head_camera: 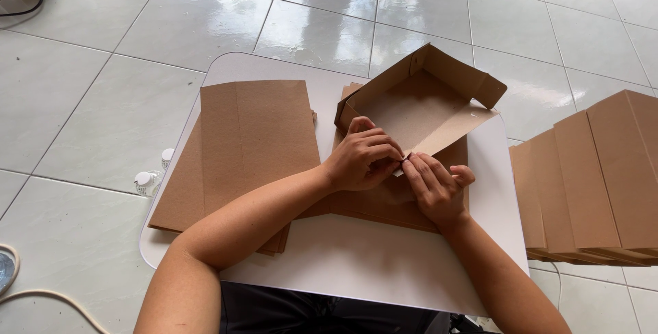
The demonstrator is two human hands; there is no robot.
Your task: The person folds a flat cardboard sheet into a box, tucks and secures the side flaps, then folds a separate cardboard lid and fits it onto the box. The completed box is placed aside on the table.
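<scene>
We are pinching the near corner flap of the half-folded cardboard box on the white table, left hand and right hand both gripping its edge; it is looking light, stiff yet easily creased.

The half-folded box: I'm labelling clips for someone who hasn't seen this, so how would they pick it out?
Start at the white table on the tiled floor. On its far right part, atop flat brown cardboard sheets, sits the half-folded box, pinched by both hands, left hand and right hand. It alone has raised walls.
</scene>
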